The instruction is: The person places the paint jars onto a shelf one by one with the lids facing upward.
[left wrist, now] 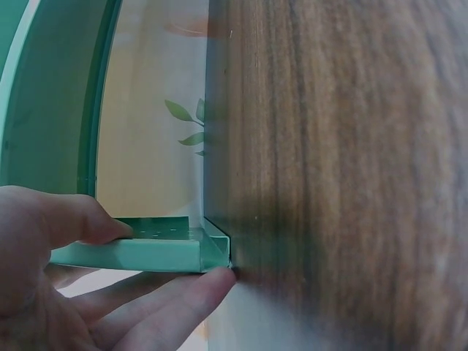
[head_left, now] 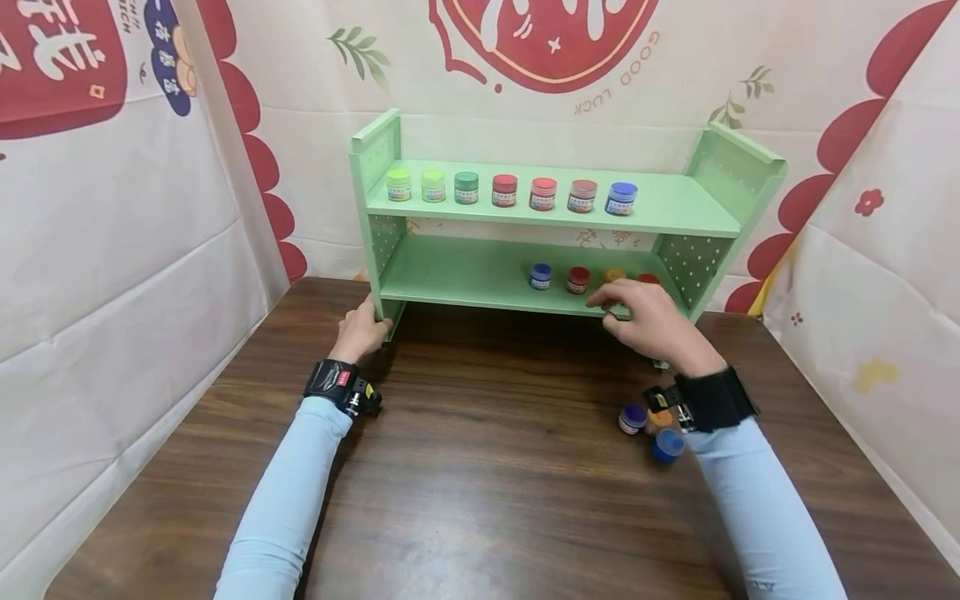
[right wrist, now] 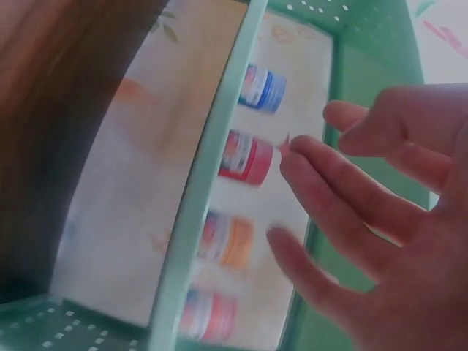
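My left hand [head_left: 360,332] grips the lower left side panel of a light green two-tier shelf [head_left: 457,279]. In the left wrist view, the thumb lies on one face of the panel [left wrist: 139,254] and the fingers on the other. My right hand [head_left: 648,321] hovers in front of the lower tier, its fingers loosely bent and nothing held. Small paint jars stand along that tier: a blue jar [head_left: 541,277], a dark red jar [head_left: 577,280], an orange jar [head_left: 614,274] and a red jar [head_left: 648,278]. In the right wrist view, the fingertips are apart from the red jar [right wrist: 247,157].
A row of several jars stands on the upper tier, from a yellow-green jar [head_left: 399,184] to a blue-lidded jar [head_left: 621,198]. On the brown table [head_left: 480,467], by my right wrist, are a purple jar [head_left: 632,418], an orange jar [head_left: 659,419] and a blue jar [head_left: 667,446]. Printed cloth [head_left: 540,137] hangs behind.
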Available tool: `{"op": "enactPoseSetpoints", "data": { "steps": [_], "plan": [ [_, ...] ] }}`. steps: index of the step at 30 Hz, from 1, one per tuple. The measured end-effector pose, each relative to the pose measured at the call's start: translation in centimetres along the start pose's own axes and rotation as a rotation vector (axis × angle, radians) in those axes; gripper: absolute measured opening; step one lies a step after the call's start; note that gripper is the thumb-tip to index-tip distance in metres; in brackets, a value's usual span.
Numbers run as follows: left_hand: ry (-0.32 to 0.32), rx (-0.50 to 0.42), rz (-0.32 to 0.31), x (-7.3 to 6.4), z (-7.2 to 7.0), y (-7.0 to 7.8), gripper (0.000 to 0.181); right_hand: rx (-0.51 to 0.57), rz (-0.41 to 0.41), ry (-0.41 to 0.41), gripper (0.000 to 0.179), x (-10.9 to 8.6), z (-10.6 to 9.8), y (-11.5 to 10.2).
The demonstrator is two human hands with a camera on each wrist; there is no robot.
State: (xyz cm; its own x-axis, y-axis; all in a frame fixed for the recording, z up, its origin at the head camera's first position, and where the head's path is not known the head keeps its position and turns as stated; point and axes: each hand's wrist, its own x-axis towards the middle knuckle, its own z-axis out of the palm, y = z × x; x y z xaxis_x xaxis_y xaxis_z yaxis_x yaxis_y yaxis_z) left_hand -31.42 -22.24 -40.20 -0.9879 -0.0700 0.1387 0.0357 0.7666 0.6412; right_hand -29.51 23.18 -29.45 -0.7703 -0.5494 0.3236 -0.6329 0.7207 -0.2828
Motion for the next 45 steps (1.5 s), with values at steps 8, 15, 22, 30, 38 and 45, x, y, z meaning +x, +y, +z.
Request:
{"op": "enactPoseSetpoints", "data": {
  "steps": [8,15,22,30,38,45],
  "plan": [
    [0.010,0.003,-0.016,0.1,0.0,-0.5,0.044,0.134,0.089,-0.349,0.027,-2.2,0.7,2.2],
    [-0.006,0.002,-0.015,0.0,0.2,-0.4,0.045,0.185,0.183,-0.557,0.034,-2.8,1.5,3.9],
    [0.005,0.001,0.002,0.1,-0.3,-0.3,0.046,0.291,0.266,-0.671,0.028,-3.0,2.4,4.5],
    [-0.017,-0.004,-0.022,-0.5,-0.1,-0.6,0.047,0.316,0.287,-0.724,0.028,-3.0,3.0,4.7],
    [-0.010,0.012,-0.005,-0.1,-0.1,-0.4,0.046,0.360,0.307,-0.756,0.028,-3.6,2.1,5.1],
    [-0.016,0.015,0.002,-0.1,0.2,0.0,0.047,0.318,0.330,-0.749,0.022,-3.9,2.6,5.3]
  ]
}}
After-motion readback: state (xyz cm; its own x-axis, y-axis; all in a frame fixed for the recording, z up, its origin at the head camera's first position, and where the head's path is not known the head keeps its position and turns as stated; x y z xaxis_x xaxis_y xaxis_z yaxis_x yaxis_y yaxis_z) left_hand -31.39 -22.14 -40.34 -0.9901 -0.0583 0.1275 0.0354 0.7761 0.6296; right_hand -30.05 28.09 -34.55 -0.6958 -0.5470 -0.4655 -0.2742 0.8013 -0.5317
